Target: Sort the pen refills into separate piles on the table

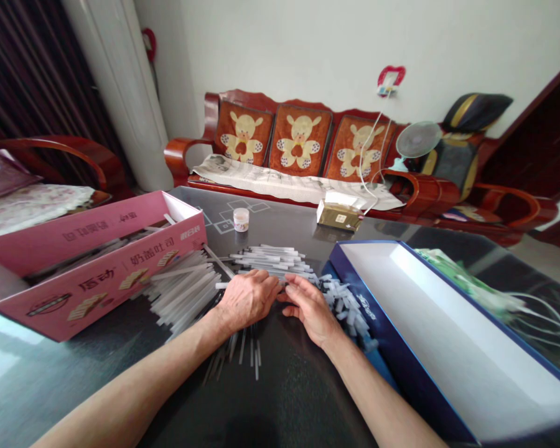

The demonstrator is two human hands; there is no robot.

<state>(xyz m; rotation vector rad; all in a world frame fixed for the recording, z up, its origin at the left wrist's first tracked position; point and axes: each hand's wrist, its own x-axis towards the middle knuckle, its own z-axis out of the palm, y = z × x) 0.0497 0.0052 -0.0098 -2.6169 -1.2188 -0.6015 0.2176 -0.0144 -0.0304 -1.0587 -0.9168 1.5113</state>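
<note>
My left hand [246, 300] and my right hand [309, 305] meet at the middle of a dark glossy table [284, 392], fingers curled together over thin white tubes. What they pinch between the fingertips is too small to name. A neat row of white tubes with dark tips [270, 256] lies just beyond the hands. A loose heap of long white tubes [182, 289] spreads left of my left hand. Short pale pieces [345, 305] are piled right of my right hand.
A pink cardboard box [98, 274] with more tubes stands at left. A blue box lid with a white inside [448, 348] lies at right. A small white jar [241, 219] and a tissue box [338, 214] sit farther back, before a red wooden sofa [308, 137].
</note>
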